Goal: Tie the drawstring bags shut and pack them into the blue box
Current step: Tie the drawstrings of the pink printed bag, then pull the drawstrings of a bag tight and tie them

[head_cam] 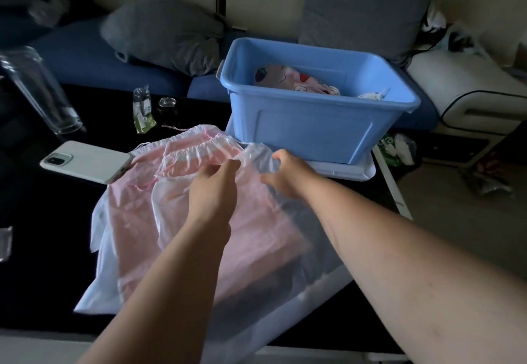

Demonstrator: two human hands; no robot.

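Note:
A pile of translucent drawstring bags [176, 221] with pink contents lies on the dark table, their gathered tops pointing toward the blue box [310, 129]. My left hand [214, 189] pinches the gathered top edge of the topmost bag. My right hand [285, 175] grips the same bag's top edge at its right side, just in front of the box. The blue box stands on its white lid [353, 171] and holds a patterned pink bag [288, 78] and something white [370, 95].
A white phone [85, 161] lies left of the bags. A clear glass jar [37, 89], a small plastic packet [142, 112] and a small dark jar [166, 106] stand behind. A sofa with grey cushions [162, 32] lies beyond the table.

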